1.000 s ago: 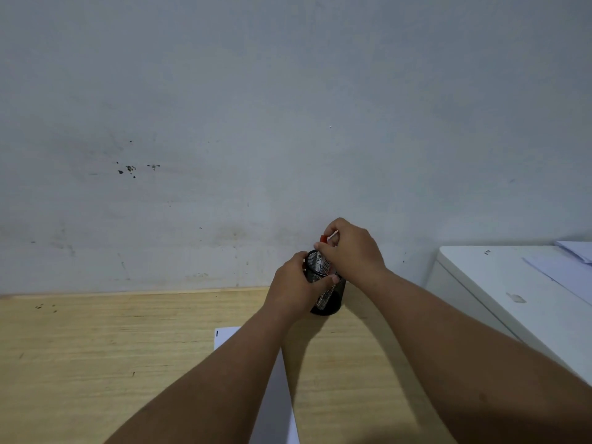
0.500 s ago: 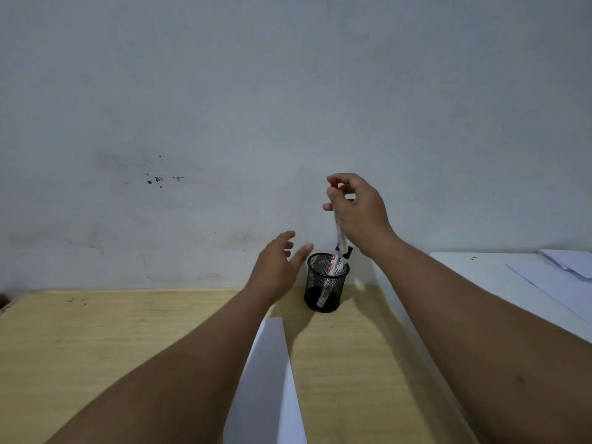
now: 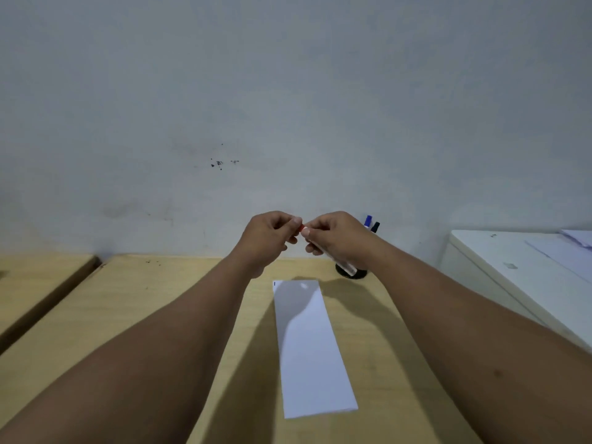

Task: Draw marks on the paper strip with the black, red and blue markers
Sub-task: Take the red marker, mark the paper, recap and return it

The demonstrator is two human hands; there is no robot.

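Note:
A long white paper strip (image 3: 312, 344) lies on the wooden desk (image 3: 134, 315), with a small black mark at its far left corner. Above its far end my right hand (image 3: 336, 237) grips the white barrel of the red marker (image 3: 344, 267), which slants down to the right. My left hand (image 3: 272, 237) pinches the marker's red cap end (image 3: 301, 228). Behind my right hand the black mesh pen cup (image 3: 350, 273) is mostly hidden. The blue marker (image 3: 368, 221) and the black marker (image 3: 375, 226) stick up out of it.
A white cabinet top (image 3: 519, 267) with sheets of paper (image 3: 573, 248) stands at the right, a little above desk level. A grey wall closes off the back. A second wooden surface (image 3: 35, 280) lies at the left, across a dark gap.
My right hand lifted the red marker out of the pen cup and brought it toward me over the strip. My left hand let go of the cup and closed on the marker's cap end.

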